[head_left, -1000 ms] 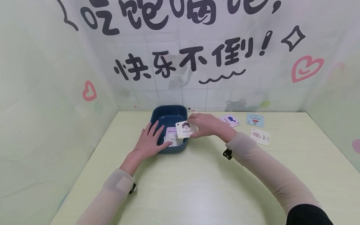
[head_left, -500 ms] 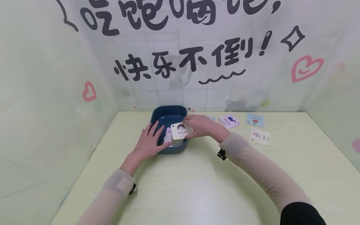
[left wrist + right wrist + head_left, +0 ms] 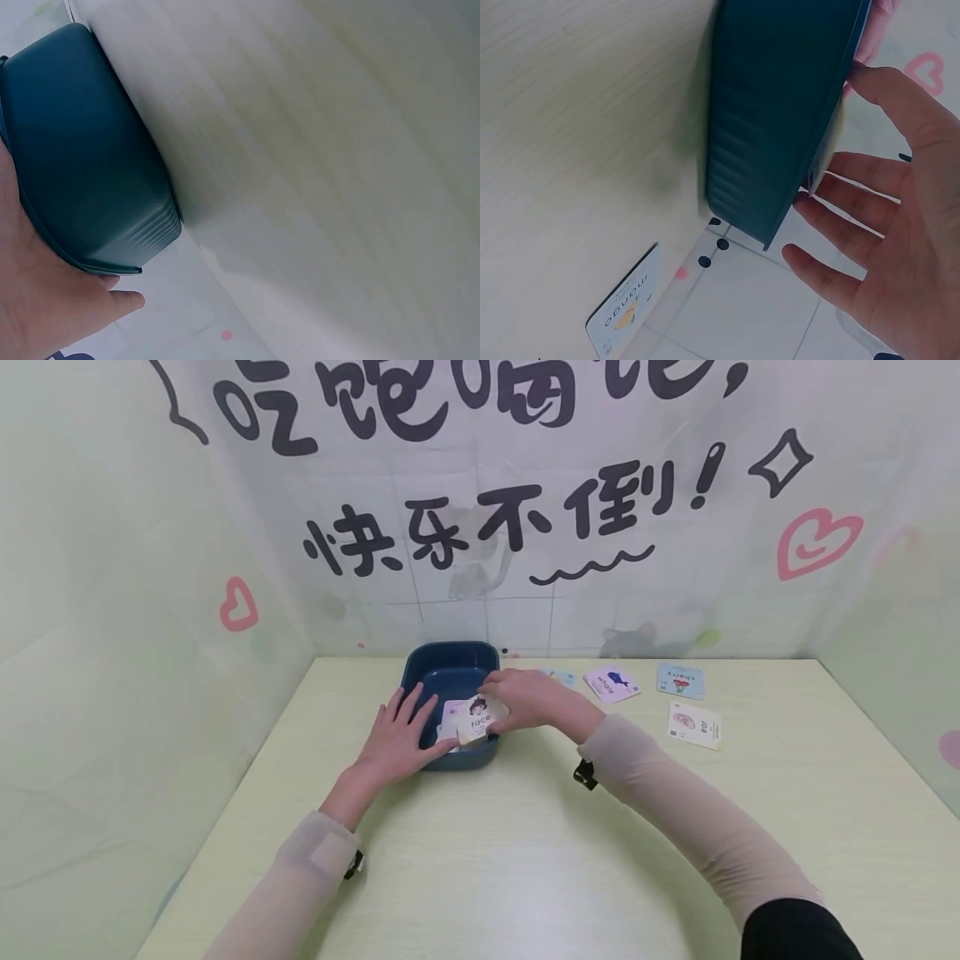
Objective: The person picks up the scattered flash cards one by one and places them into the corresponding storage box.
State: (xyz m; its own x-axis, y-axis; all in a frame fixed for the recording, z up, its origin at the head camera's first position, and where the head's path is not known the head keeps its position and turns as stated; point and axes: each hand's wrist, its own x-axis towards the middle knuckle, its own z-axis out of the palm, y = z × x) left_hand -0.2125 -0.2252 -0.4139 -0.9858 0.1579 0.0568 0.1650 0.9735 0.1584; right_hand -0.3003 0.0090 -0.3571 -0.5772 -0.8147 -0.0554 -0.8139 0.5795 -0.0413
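The left hand [image 3: 34, 300] rests against the rim of a dark teal tub [image 3: 86, 157]. The tub stands on the pale green table [image 3: 337, 150], near its edge.

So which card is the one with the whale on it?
Find the dark blue tub at the back of the pale green table. Three cards lie flat to its right; the whale card is the nearest of them, pale purple with a blue whale, unlike the blue cherry card.
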